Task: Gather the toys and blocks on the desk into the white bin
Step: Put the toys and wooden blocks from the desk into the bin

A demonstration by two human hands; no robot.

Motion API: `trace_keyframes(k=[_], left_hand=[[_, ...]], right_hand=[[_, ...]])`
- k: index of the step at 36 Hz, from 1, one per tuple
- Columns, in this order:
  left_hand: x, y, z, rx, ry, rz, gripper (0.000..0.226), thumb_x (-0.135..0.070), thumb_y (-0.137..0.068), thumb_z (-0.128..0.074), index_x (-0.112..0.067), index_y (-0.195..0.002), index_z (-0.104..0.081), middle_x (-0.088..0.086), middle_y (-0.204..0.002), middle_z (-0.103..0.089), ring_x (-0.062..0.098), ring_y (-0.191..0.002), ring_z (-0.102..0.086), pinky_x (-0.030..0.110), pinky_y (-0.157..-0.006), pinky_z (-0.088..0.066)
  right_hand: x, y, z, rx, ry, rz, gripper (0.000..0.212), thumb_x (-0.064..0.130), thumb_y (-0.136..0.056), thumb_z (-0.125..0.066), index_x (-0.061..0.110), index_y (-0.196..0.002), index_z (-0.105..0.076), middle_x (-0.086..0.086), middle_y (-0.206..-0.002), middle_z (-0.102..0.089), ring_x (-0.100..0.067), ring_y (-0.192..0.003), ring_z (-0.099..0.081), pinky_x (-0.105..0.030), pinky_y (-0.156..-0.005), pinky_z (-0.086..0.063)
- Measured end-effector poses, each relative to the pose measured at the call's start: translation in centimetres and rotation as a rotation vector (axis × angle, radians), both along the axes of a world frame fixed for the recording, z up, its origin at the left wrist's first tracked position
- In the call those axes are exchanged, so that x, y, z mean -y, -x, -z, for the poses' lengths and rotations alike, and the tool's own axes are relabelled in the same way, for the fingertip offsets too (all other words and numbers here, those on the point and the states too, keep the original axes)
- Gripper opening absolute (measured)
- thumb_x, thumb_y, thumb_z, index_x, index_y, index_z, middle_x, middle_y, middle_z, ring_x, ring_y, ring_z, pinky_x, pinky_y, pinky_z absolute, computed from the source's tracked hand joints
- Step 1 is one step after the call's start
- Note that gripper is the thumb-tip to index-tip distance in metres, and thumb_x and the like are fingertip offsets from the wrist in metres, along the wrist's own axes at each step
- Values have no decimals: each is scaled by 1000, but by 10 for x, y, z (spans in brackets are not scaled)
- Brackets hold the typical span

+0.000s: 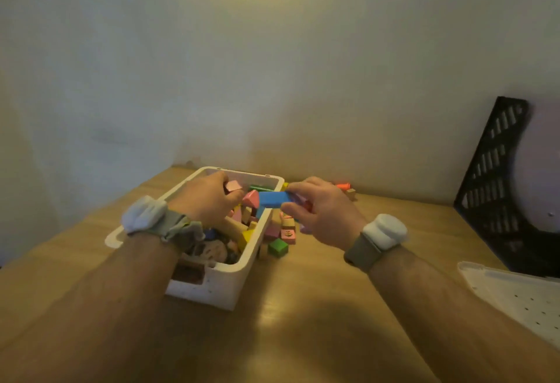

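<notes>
Holding a blue block (274, 199) pinched in the right hand (325, 214) over the right rim of the white bin (224, 288); gripping a pink block (233, 185) with the left hand (207, 200) above the bin's heap. Left beside the bin on the desk (318, 307): a green cube (278, 247), pink blocks (287, 235). Farther back, an orange piece (343, 185). Leaned against the wall at right, a black rack (491, 176); near it, a white perforated lid (521, 294).

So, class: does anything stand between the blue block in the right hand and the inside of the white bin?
Nothing visible does. The right hand holds the blue block over the white bin rim; the bin is open-topped, and the left hand sits further left.
</notes>
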State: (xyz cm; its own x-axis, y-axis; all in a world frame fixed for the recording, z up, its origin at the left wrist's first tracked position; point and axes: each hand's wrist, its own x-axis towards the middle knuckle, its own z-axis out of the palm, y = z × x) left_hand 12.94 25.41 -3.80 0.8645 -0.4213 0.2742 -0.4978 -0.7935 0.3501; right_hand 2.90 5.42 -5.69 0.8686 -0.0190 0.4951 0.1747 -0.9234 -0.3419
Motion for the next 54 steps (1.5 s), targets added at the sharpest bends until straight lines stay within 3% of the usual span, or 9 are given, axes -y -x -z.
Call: trace_keyframes(k=[5, 12, 20, 24, 28, 33, 37, 46, 54], left_hand=[[-26, -1, 8, -79, -52, -49, 24, -34, -85, -58, -23, -106, -56, 7, -103, -66, 29, -94, -60, 38, -80, -49], [-37, 9, 21, -113, -16, -58, 63, -19, -83, -61, -27, -141, -39, 7, -133, -55, 27, -115, -54, 36, -94, -44], [-7, 40, 11, 7, 76, -35, 63, -23, -78, -63, -31, -136, -40, 1, -132, -52, 26, -121, -45, 47, -100, -42], [14, 60, 11, 104, 54, 8, 59, -35, -83, -61, -32, -137, -39, -1, -137, -47, 24, -126, -37, 47, -105, -34], [37, 79, 18, 150, 27, 92, 57, -42, -85, -58, -34, -138, -38, -3, -142, -41, 23, -132, -31, 47, -107, -29], [73, 96, 24, 170, -2, 178, 54, -45, -85, -55, -35, -136, -40, -4, -142, -41, 24, -134, -27, 51, -111, -24], [101, 107, 36, 150, -57, 270, 53, -45, -83, -54, -35, -133, -42, -3, -143, -39, 25, -136, -23, 52, -112, -21], [113, 101, 70, -108, -376, 157, 61, -47, -87, -50, -25, -142, -33, 10, -154, -19, 34, -142, -9, 53, -113, -13], [89, 113, 63, 190, -272, 224, 68, -57, -85, -46, -35, -145, -22, 2, -160, -3, 32, -145, 9, 56, -112, 6]], right_hand=[[-53, -40, -12, 26, 41, -160, 36, 42, -90, -62, 30, -123, -62, 3, -105, -57, -15, -88, -52, -30, -71, -45], [-72, -65, 10, -55, 51, -168, 30, 38, -91, -63, 26, -118, -67, 3, -114, -61, -15, -98, -53, -25, -77, -44], [-62, -47, -3, -67, -592, -186, 47, 35, -86, -67, 22, -130, -55, 3, -131, -54, -11, -113, -50, -17, -84, -43], [-24, -17, -9, 26, -830, -47, 19, 33, -94, -57, 23, -108, -63, 9, -104, -64, -11, -100, -58, -25, -85, -47], [36, 31, 0, -25, -539, 370, 12, 39, -89, -61, 29, -83, -63, 7, -89, -66, -15, -88, -60, -38, -83, -51], [92, 105, 17, -567, -65, 800, 44, 49, -83, -57, 18, -114, -64, -7, -119, -63, -29, -109, -58, -41, -92, -50], [101, 133, 35, -863, 141, 846, 38, 36, -89, -50, 17, -120, -61, -8, -127, -58, -29, -112, -56, -32, -88, -46], [97, 121, 55, -606, -223, 732, 35, 18, -92, -51, 21, -126, -57, -7, -127, -55, -27, -110, -57, -35, -93, -49], [61, 73, 30, -179, -827, 413, 27, 8, -81, -69, 22, -102, -62, -3, -97, -65, -13, -79, -63, -21, -54, -51]])
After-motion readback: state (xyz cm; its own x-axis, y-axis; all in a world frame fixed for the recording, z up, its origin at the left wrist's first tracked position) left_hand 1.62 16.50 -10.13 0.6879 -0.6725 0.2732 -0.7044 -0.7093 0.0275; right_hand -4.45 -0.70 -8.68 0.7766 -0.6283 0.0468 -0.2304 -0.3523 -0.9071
